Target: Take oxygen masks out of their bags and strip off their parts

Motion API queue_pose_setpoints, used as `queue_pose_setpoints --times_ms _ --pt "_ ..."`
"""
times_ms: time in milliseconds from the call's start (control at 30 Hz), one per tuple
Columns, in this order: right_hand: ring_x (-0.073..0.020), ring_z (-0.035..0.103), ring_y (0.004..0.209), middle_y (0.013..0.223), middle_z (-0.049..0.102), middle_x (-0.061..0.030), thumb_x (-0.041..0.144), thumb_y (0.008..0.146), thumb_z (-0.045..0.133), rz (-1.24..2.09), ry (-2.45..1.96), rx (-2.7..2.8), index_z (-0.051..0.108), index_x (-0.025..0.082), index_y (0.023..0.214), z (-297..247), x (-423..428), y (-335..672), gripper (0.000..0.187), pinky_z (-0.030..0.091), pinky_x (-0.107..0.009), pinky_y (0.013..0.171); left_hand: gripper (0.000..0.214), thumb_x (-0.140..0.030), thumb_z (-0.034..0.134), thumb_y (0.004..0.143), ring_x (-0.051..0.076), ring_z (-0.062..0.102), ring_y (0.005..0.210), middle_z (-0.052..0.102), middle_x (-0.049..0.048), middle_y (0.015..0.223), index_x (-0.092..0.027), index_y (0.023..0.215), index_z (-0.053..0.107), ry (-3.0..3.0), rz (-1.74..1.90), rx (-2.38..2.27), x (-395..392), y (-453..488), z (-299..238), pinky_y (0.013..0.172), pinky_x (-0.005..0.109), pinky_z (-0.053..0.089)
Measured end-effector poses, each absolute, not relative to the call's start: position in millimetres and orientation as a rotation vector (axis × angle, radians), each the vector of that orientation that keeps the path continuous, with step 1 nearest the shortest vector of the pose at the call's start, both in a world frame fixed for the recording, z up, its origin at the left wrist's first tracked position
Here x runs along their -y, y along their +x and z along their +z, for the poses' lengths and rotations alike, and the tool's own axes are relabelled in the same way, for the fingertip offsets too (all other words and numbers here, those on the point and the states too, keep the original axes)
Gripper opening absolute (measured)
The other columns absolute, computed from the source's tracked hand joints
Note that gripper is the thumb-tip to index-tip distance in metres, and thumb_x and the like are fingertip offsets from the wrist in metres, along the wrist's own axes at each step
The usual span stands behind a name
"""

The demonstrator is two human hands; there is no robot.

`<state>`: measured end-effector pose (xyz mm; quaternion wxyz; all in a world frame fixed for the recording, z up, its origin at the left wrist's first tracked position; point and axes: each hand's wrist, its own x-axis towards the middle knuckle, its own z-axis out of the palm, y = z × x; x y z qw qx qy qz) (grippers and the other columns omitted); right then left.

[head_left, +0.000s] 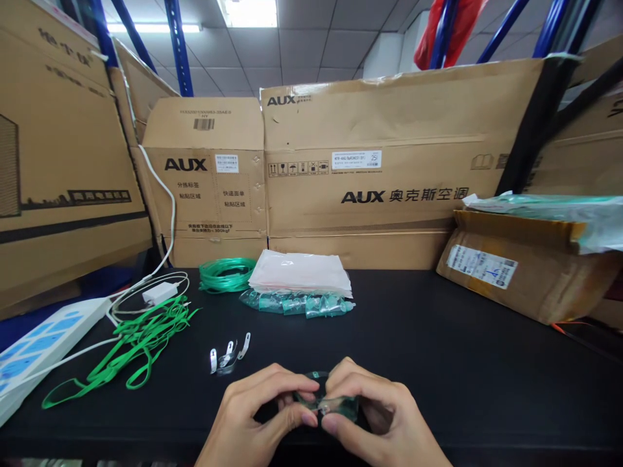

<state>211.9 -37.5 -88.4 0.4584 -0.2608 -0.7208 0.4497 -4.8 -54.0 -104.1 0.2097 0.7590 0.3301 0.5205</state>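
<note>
My left hand (253, 415) and my right hand (379, 415) meet at the front edge of the black table (438, 363). Both pinch a small clear green-tinted plastic piece (327, 401) between thumbs and fingertips; most of it is hidden by my fingers. Just beyond my left hand lie three small metal strips (228, 353). Farther back lie several clear green plastic parts (296, 303) under a stack of white plastic bags (300, 272). A coil of green tubing (226, 274) sits to their left.
Loose green straps (131, 347) lie at the left beside a white charger (159, 293) with its cable and a white power strip (43, 344). AUX cardboard boxes (389, 162) wall the back and left. A tilted carton (525, 266) with green bagged goods stands at the right.
</note>
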Motion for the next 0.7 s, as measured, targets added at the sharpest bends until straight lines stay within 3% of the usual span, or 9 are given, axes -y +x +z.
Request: queue_pose_setpoints --times_ms 133,367,700 --pt "-0.0195 0.063 0.086 0.089 0.067 -0.0044 0.039 0.086 0.080 1.326 -0.667 1.714 0.077 0.022 0.084 -80 40 212 0.017 0.051 -0.031 0.079 0.024 -0.018 0.075 0.093 0.013 0.072 0.078 0.077 0.0015 0.095 -0.026 0.116 0.074 2.265 1.502 -0.828 56 -3 -95 0.072 0.018 0.059" --pt "-0.0204 0.060 0.092 0.091 0.064 -0.0031 0.044 0.085 0.081 1.528 -0.629 1.650 0.071 0.022 0.083 -70 42 212 0.024 0.048 -0.034 0.088 0.021 -0.012 0.075 0.088 0.023 0.068 0.105 0.074 0.0067 0.105 -0.022 0.105 0.068 2.515 1.638 -0.748 53 -1 -102 0.095 0.037 0.056" --pt "-0.0218 0.062 0.095 0.095 0.066 -0.0048 0.044 0.084 0.081 1.494 -0.583 1.708 0.069 0.023 0.084 -74 45 210 0.025 0.048 -0.035 0.091 0.029 -0.005 0.074 0.086 0.022 0.071 0.103 0.074 0.0051 0.100 -0.021 0.106 0.064 2.595 1.515 -0.634 56 -6 -101 0.098 0.035 0.056"
